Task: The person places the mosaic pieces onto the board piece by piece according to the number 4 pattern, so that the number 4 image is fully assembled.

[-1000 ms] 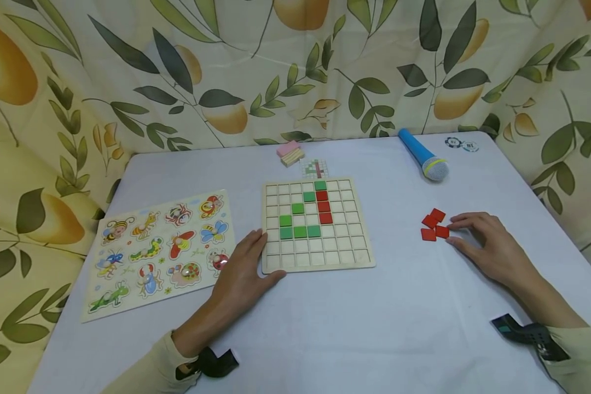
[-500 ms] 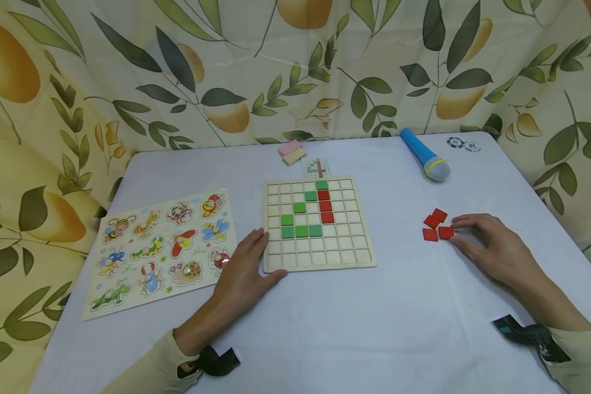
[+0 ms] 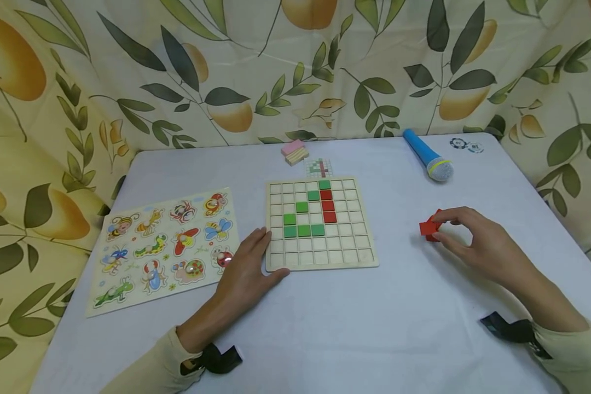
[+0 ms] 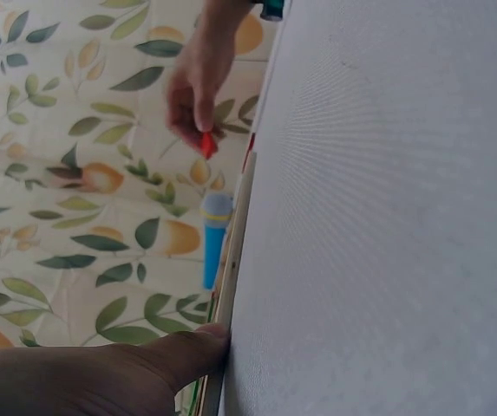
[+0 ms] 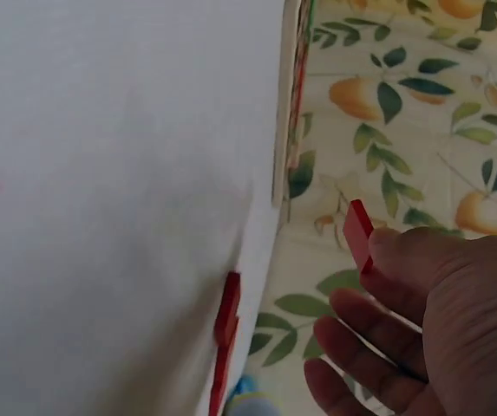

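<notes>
Reading from left to right, we first see the insect puzzle board point(image 3: 133, 262), its near right side partly covered by the left hand point(image 3: 241, 268). This hand is spread, fingers against the left edge of the grid board point(image 3: 320, 243) and thumb at its near edge; it is therefore the nearer hand to the board. Within the grid we note the green tiles point(image 3: 303, 230) and, to their right, a column of three red tiles point(image 3: 328, 206), whose long axis runs away from the person and whose near end meets a bare cell. Well apart to the right we find the held red tile point(image 3: 427, 229), pinched between thumb and forefinger of the right hand point(image 3: 480, 243) and projecting leftward from the fingertips. The right wrist view shows it tilted and raised off the table, with loose red tiles point(image 5: 227, 312) lying below. We judge the governing relation to be this sideways one: the grid lies directly left of the held tile, with bare tablecloth point(image 3: 399, 241) between them.
</notes>
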Tool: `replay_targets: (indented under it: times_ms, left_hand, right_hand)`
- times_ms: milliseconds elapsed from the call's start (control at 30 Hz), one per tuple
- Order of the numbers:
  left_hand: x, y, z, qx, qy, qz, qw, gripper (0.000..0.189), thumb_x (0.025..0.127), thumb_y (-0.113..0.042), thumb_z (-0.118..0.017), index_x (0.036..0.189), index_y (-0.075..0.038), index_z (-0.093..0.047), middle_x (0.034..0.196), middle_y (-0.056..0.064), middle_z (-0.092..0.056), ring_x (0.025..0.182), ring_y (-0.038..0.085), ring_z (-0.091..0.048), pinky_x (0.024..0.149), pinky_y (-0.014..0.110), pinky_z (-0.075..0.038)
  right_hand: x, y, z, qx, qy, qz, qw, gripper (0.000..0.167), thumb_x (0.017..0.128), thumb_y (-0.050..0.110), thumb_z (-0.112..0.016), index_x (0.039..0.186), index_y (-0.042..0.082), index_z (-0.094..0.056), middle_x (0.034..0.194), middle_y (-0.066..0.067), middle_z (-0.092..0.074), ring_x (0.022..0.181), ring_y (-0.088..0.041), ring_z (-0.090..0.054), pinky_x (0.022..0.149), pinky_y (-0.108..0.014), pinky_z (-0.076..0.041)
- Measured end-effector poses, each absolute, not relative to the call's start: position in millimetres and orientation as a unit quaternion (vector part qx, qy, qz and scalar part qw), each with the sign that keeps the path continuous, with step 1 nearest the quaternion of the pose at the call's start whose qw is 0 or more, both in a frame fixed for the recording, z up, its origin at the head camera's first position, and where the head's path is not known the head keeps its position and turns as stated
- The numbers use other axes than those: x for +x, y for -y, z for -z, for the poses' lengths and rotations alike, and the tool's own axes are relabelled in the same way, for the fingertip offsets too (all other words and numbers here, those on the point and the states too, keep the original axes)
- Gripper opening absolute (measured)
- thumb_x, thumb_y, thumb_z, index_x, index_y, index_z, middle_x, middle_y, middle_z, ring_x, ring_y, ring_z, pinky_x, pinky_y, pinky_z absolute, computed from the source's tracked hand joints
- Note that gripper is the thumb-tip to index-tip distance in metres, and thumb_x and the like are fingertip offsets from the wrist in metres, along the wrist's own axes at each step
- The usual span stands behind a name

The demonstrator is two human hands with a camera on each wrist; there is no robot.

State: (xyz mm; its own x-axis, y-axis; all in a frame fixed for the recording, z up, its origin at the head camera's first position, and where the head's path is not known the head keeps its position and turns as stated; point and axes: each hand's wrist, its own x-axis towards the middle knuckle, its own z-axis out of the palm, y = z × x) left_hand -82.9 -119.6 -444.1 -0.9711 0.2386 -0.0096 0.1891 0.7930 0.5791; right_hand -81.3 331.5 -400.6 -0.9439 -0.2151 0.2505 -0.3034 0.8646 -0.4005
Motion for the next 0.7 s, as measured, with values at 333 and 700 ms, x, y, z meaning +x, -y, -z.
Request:
replay_targets:
  times_ms: [333,700]
  left_hand:
    - [-84,120,443,0.116,-0.947,-0.296,0.039,0.092,0.09,-0.042,-0.087,0.162,-0.004,-0.044,0.172,0.012,-0.04,0.162,0.031,-0.036,0.128,0.05,-0.04]
    - [-83,119,444,0.118,-0.946,-0.299,0.036,0.092,0.089,-0.041,-0.087,0.161,-0.003,-0.045,0.171,0.012,-0.04,0.162,0.032,-0.037,0.127,0.051,-0.041]
  right_hand:
    - [-98,-274,382,0.202,0.959,-0.186,0.073,0.038,0.089,0.009,-0.086,0.122,0.014,-0.07,0.124,-0.006,-0.071,0.113,-0.027,-0.068,0.091,-0.043,-0.064]
    - [-123,-212,377,0.246,0.956,-0.159,0.006,0.027,0.093,0.017,-0.083,0.118,0.012,-0.073,0.127,-0.009,-0.072,0.125,-0.033,-0.066,0.105,-0.053,-0.059]
